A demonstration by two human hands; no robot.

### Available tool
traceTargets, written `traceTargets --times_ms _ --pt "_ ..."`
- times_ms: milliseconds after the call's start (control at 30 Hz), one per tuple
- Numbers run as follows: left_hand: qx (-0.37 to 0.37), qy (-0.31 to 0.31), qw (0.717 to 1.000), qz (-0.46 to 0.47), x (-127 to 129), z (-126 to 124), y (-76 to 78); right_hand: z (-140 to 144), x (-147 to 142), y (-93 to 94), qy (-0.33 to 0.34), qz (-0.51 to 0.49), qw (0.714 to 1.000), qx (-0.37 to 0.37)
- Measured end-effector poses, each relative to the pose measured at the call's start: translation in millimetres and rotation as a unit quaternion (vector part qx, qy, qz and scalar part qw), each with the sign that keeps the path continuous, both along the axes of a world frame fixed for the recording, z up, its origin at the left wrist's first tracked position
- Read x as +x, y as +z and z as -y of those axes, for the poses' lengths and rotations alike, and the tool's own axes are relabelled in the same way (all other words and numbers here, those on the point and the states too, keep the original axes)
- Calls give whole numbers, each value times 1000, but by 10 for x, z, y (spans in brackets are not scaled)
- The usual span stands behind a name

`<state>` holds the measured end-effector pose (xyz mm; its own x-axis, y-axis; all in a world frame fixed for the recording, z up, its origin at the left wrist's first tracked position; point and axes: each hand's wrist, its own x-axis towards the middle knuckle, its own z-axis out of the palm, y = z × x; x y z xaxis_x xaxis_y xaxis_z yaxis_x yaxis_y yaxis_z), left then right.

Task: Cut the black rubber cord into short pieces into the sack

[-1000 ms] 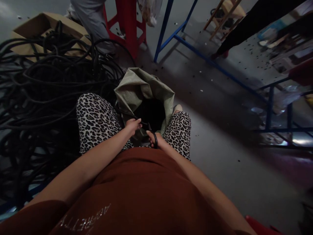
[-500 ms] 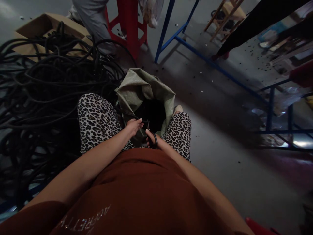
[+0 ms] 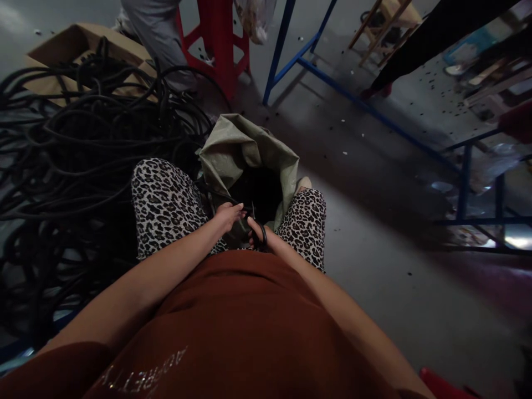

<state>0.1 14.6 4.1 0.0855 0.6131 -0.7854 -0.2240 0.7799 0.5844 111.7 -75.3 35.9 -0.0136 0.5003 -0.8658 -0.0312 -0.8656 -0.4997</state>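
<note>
Between my knees stands a grey-green woven sack (image 3: 272, 145), its mouth open and dark inside. My left hand (image 3: 229, 215) is closed on a thin black rubber cord (image 3: 225, 196) that comes in from the left, over the near rim of the sack. Close beside it, my right hand (image 3: 253, 228) grips scissors (image 3: 264, 235) with black handles. Their blades point up and away from me, near the end of the cord by my left fingertips. Whether the blades touch the cord is too small to tell.
A large tangled heap of black rubber cords (image 3: 95, 122) lies at my left, partly over a cardboard box (image 3: 83, 34). Ahead are a red plastic stool (image 3: 222, 50), another person's grey-trousered leg (image 3: 155, 33) and a blue metal frame (image 3: 280, 50). Small black bits dot the floor.
Both hands keep almost the same place over the near side of the sack. The view has shifted very slightly; nothing is plainly taken up or let go.
</note>
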Motion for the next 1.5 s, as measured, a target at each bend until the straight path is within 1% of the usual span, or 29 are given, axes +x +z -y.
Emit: traceTargets --times_ms 133,300,467,667,767,867,967,1100,1167,1333,1433,1500 --pt "-14 -1 1000 16 10 -3 -11 -23 -14 -17 -35 16 999 -22" --pt "-56 18 998 16 -10 -42 -43 -23 -5 -2 -34 23 999 -26" --pt "-59 17 998 -14 -28 -57 -29 -25 -6 66 -41 34 998 -29" --pt "-46 -2 998 -50 -17 -60 -12 -43 -19 127 -3 73 997 -33" --pt "-40 -1 998 -57 -16 -74 -27 -41 -13 117 11 91 995 -29" --pt "-33 10 998 -61 -15 -90 -31 -33 0 116 9 105 994 -24" --pt "-36 14 998 -50 -18 -103 -16 -12 13 131 -11 86 996 -17" --pt "-38 37 998 -23 -24 -120 -2 29 17 147 -35 2 998 -42" --pt "-39 54 998 -9 -21 -125 -9 39 15 153 -37 -21 998 -36" --pt "-34 80 996 7 -5 -108 -42 19 11 186 -3 -2 1000 -22" --pt "-28 78 996 12 -5 -79 -47 0 5 185 16 10 1000 -18" --pt "-29 76 996 20 -8 -58 -45 -7 -1 165 15 11 1000 -21"
